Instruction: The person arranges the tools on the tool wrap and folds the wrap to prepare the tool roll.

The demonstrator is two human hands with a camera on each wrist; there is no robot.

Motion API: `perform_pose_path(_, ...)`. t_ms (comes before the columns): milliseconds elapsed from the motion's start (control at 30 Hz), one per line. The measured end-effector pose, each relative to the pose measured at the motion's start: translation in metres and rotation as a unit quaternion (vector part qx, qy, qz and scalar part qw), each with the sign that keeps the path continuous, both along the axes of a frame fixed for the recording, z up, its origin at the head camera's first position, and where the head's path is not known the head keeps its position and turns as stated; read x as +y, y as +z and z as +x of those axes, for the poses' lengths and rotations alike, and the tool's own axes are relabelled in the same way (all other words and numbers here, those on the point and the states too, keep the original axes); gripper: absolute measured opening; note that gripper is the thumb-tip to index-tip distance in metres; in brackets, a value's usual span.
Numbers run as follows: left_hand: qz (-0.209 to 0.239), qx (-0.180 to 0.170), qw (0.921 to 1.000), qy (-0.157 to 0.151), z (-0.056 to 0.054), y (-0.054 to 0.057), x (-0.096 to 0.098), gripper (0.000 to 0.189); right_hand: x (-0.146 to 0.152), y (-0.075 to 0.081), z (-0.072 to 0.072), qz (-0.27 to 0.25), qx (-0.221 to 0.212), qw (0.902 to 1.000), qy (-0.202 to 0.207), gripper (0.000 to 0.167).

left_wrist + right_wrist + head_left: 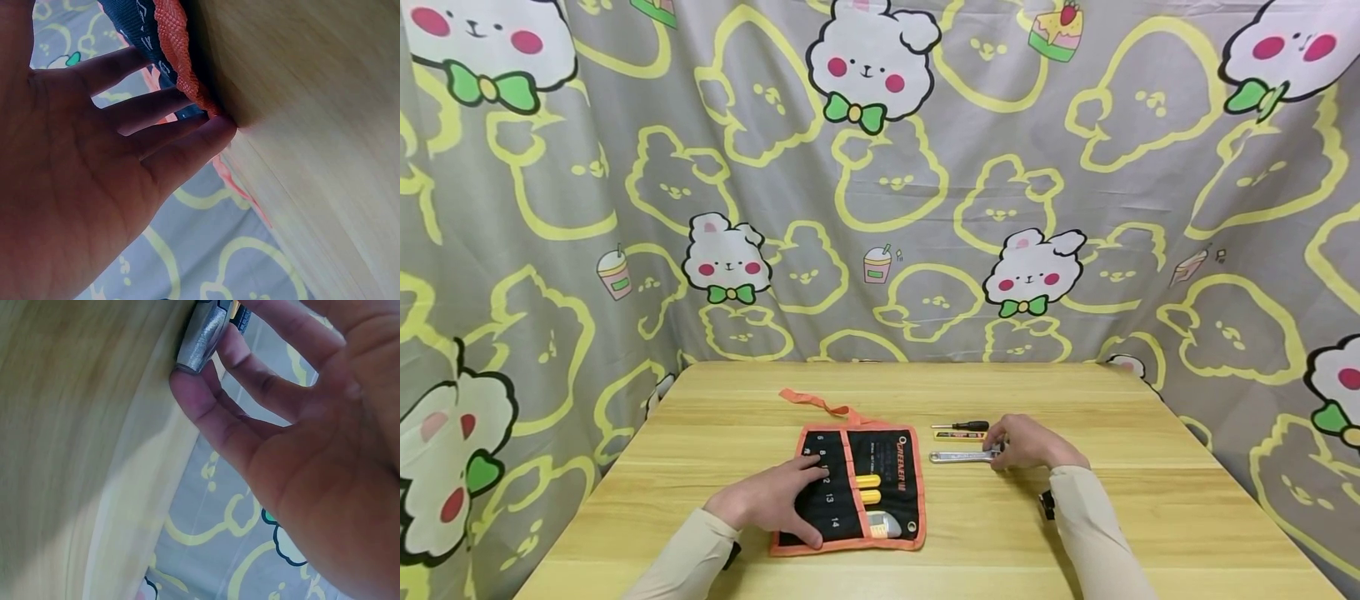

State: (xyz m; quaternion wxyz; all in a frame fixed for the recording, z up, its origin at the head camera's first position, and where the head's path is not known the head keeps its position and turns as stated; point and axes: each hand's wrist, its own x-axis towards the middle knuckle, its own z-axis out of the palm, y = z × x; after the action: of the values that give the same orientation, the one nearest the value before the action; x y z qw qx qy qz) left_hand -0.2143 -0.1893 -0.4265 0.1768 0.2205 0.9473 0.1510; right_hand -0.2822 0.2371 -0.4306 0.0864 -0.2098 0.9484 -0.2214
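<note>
A black tool pouch [895, 467] with orange edging lies unfolded in the head view, numbers printed on its left pockets. Two yellow handles [869, 489] and a grey-and-yellow tool [883, 524] poke out of its right pockets. My left hand [782, 498] rests on the left side, fingers spread; in the left wrist view its fingertips touch the orange edge [174, 47]. To the right, my right hand [1026, 442] holds the right end of a silver wrench [958, 457] on the table. The right wrist view shows curled fingers about its metal end [203, 339].
Behind the wrench lie a black-handled screwdriver [973, 426] and a narrow yellow-and-black item [958, 435]. An orange tie strap [816, 402] trails from the pouch's far edge. Patterned curtains [895, 325] enclose the back and sides of the wooden table [700, 417].
</note>
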Motion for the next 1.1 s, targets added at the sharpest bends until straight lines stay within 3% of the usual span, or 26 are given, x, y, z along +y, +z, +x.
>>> perform_pose_path(500,0.002,0.002,1.0,-0.008,0.0,0.001,-0.001,0.095,-0.006,0.015,0.01,0.004,-0.025,0.9995,-0.019,0.019)
perform_pose_path(1100,-0.001,0.005,0.9999,-0.012,0.0,-0.001,-0.001,0.096,-0.007,0.018,0.011,0.004,-0.004,0.9998,0.019,0.013)
